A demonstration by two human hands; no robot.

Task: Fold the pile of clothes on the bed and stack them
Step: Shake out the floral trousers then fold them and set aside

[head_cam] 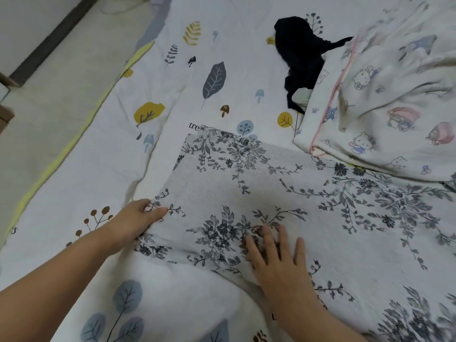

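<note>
A white garment printed with grey flowers [283, 188] lies spread flat across the bed, running from the middle to the lower right. My left hand [138, 218] pinches its left edge between thumb and fingers. My right hand [274, 255] presses flat on the cloth with straight, spread fingers, a little right of the left hand. A white cartoon-print garment with pink piping [385, 104] lies crumpled at the upper right, its lower edge overlapping the floral one. A black garment [298, 53] lies bunched at the top, partly hidden under the cartoon-print one.
The bed sheet [192, 77] is white with leaf, tree and mushroom prints. Its yellow-trimmed left edge [81, 129] runs diagonally, with pale floor [49, 90] and a dark skirting strip beyond it. A cardboard box corner [5, 117] shows at the far left.
</note>
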